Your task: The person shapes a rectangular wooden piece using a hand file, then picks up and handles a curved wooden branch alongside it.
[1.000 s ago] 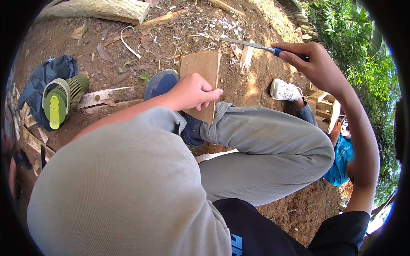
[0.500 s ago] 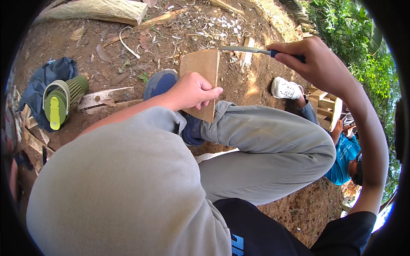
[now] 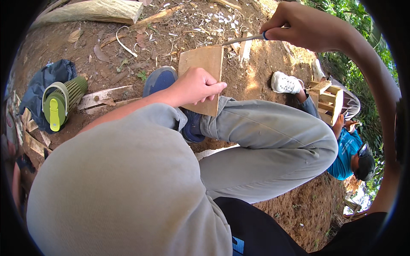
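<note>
Left hand point(image 3: 196, 87): fingers clamped on the lower part of a thin brown board point(image 3: 200, 59), thumb lying across its right-hand edge. Board stands in front of the person's lower leg, tilted a little, its bottom end at the rolled cuff of the grey trousers point(image 3: 273, 123). Blue shoe point(image 3: 160, 81) just left of and behind it.

Right hand point(image 3: 301, 27): fingers closed around the handle of a slim metal file point(image 3: 245, 39); only the blue front end of the handle shows. File points left, tip at the board's upper right corner. Can't tell if they touch.

On the dirt ground point(image 3: 307, 215): pale wood chips point(image 3: 220, 19) beyond the board, short wood offcut point(image 3: 245, 48) behind the file, thick log point(image 3: 89, 12) at upper left. Green bottle point(image 3: 62, 106) at left, lying against a dark plastic bag point(image 3: 32, 96), plank point(image 3: 102, 97) just right of it.

Far right: another person in a teal shirt point(image 3: 344, 155), beside a slatted wooden crate point(image 3: 325, 100). White shoe point(image 3: 286, 82) near the crate.
</note>
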The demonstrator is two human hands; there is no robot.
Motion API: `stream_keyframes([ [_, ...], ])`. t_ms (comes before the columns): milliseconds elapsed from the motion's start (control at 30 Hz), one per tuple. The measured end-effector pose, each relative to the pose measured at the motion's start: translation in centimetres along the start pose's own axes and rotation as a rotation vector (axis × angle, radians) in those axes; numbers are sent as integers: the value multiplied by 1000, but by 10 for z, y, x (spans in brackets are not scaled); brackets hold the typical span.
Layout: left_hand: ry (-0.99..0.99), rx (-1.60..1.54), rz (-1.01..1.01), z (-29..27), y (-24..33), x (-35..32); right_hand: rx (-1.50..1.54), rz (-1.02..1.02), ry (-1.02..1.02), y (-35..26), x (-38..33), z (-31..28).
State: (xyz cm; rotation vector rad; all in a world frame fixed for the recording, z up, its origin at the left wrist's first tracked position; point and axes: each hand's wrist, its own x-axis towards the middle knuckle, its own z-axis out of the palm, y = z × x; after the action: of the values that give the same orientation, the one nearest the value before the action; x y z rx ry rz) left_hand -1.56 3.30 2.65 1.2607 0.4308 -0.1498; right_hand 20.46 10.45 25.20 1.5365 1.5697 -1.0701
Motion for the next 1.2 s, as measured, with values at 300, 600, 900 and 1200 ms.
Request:
stream_keyframes([
  [300, 13, 38, 15, -8, 0, -8, -291, -219, 318, 10, -2, 18],
  [600, 11, 28, 74, -7, -11, -4, -59, -214, -81, -3, 52, 21],
  [900, 42, 3, 120, -11, -16, -11, 42, 13, 339, 28, 18, 1],
  [1200, 65, 7, 65, -8, -15, -11, -52, 31, 377, 4, -21, 31],
])
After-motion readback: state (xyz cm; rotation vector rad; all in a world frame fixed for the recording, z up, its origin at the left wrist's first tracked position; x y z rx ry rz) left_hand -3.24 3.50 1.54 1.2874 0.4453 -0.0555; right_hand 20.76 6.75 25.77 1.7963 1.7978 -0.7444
